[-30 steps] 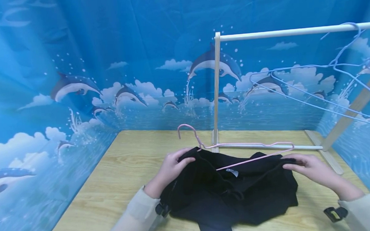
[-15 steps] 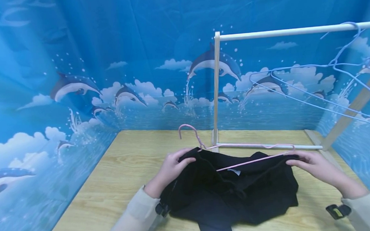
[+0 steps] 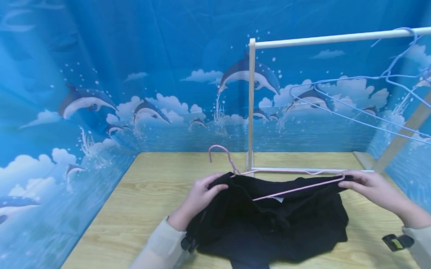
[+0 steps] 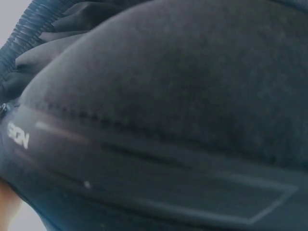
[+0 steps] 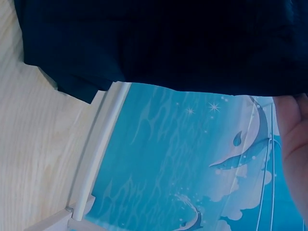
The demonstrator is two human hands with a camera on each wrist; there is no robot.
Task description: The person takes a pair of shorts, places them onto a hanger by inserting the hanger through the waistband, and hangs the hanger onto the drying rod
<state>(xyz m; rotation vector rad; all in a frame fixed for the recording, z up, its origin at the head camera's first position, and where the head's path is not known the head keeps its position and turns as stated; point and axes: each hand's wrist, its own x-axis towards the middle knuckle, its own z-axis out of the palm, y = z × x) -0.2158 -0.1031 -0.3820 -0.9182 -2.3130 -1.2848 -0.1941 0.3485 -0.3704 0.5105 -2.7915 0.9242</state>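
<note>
Gripping the black garment (image 3: 285, 235) by its top edge over the surface (image 3: 132, 218) with my left hand (image 3: 203, 193) and right hand (image 3: 375, 189), I judge the pink hanger (image 3: 297, 188) partly fitted, right end exposed, hook not yet on the white rail (image 3: 341, 38).

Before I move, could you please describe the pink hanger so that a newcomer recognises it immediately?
Look at the wood-grain table, then the black garment on it. Across the garment's opening runs the pink hanger, partly hidden inside. Its colour separates it from the blue hangers on the rack.
</note>
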